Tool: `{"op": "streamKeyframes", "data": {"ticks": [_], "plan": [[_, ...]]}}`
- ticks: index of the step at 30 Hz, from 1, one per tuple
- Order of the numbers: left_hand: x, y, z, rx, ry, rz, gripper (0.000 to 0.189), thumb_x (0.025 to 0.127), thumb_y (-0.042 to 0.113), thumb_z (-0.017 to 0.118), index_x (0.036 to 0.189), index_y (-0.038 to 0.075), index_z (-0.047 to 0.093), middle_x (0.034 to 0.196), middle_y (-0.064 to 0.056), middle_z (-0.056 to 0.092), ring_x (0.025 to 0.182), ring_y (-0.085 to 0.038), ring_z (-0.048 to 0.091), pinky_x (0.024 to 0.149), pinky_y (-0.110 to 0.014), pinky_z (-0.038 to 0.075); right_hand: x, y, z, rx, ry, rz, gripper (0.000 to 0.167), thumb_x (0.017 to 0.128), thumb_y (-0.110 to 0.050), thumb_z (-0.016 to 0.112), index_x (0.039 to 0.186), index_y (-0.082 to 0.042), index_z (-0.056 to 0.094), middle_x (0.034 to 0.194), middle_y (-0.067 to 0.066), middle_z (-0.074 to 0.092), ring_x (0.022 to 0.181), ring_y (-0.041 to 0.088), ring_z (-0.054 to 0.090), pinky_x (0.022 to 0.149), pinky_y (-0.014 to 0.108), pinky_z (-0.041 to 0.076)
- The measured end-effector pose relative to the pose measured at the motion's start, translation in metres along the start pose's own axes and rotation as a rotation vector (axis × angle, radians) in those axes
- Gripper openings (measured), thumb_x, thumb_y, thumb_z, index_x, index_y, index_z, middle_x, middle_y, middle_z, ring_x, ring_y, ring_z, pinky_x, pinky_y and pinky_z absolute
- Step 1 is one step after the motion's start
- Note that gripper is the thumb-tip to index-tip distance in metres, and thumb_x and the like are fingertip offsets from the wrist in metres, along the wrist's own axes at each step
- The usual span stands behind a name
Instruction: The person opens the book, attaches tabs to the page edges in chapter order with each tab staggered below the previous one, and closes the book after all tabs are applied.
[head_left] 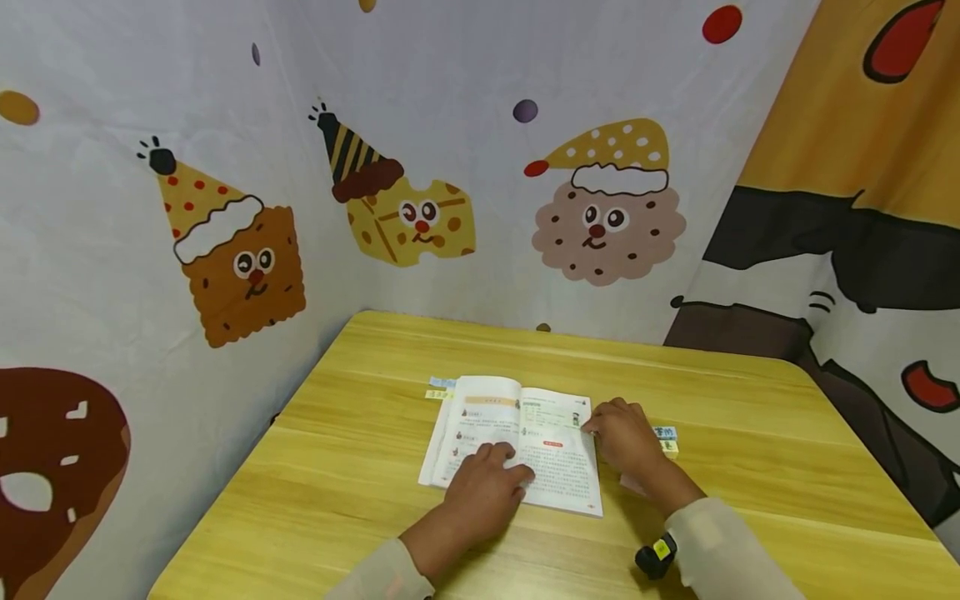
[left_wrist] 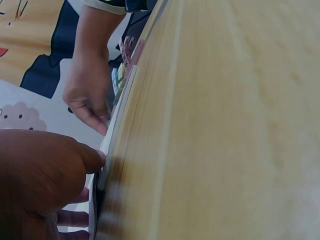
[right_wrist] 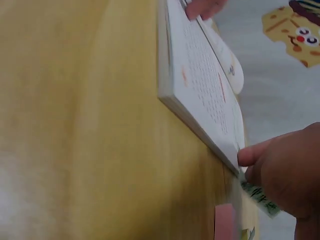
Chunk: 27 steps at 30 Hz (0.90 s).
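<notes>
An open book point(head_left: 558, 475) with printed pages lies on the wooden table. My left hand point(head_left: 483, 492) rests on it by the centre fold, fingers spread over the lower pages; its thumb is at the near edge in the left wrist view. At the book's right edge, my right hand point(head_left: 626, 433) pinches a green sticky tab point(right_wrist: 260, 197) with dark writing. That tab juts out past the page, its inner end covered by the thumb and fingers. Blue point(head_left: 442, 382) and yellow tabs point(head_left: 437, 394) stick out from the book's left edge.
Right of my right hand lie blue point(head_left: 664, 432) and yellow sticky notes point(head_left: 670, 450) with writing, and a pink sticky pad point(right_wrist: 223, 220) is close by. A black wrist camera point(head_left: 656, 557) sits at my right sleeve. Cloth with cartoon prints point(head_left: 450, 292) hangs behind the table point(head_left: 360, 467).
</notes>
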<state>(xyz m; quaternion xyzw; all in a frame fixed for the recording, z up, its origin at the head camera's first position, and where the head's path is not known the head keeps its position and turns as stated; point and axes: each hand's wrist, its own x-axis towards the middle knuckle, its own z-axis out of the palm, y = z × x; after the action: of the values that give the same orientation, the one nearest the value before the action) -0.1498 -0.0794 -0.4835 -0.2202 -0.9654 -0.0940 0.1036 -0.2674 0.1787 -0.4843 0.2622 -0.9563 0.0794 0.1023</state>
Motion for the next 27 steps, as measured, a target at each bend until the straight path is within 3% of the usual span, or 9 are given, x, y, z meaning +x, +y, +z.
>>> {"op": "streamKeyframes", "data": {"ticks": [5,9,19,27], "plan": [[0.000,-0.001,-0.001,-0.006,-0.005,-0.001,0.023,0.098,0.029,0.069,0.120,0.032,0.075,0.128,-0.004,0.059,0.113,-0.022,0.053,0.083,-0.037,0.047,-0.005,-0.010,-0.004,-0.179,-0.016,-0.118,0.025,0.092,0.003,0.071,0.106,-0.015,0.082,0.114,0.005,0.068,0.109,0.030,0.055,0.093,0.049,0.040],[0.001,-0.002,0.000,0.001,0.006,0.008,0.023,0.097,0.028,0.069,0.119,0.032,0.075,0.128,-0.004,0.060,0.112,-0.022,0.054,0.082,-0.037,0.048,-0.007,-0.013,-0.005,-0.232,0.000,-0.152,0.018,0.091,0.000,0.074,0.103,-0.012,0.081,0.108,0.005,0.070,0.103,0.028,0.057,0.088,0.047,0.041],[0.001,-0.001,-0.001,0.008,-0.010,0.005,0.023,0.098,0.029,0.069,0.120,0.032,0.075,0.128,-0.003,0.060,0.112,-0.022,0.054,0.082,-0.037,0.048,-0.008,-0.011,0.002,-0.075,-0.056,-0.049,0.029,0.095,0.001,0.066,0.123,-0.003,0.072,0.116,0.010,0.070,0.107,0.031,0.063,0.089,0.048,0.046],[0.000,-0.001,-0.001,0.016,0.001,0.011,0.023,0.097,0.030,0.070,0.119,0.032,0.075,0.127,-0.004,0.060,0.111,-0.022,0.054,0.081,-0.037,0.048,-0.015,-0.017,0.000,-0.080,-0.065,-0.054,0.034,0.096,0.002,0.063,0.128,-0.004,0.071,0.117,0.012,0.067,0.108,0.034,0.060,0.090,0.050,0.044]]}}
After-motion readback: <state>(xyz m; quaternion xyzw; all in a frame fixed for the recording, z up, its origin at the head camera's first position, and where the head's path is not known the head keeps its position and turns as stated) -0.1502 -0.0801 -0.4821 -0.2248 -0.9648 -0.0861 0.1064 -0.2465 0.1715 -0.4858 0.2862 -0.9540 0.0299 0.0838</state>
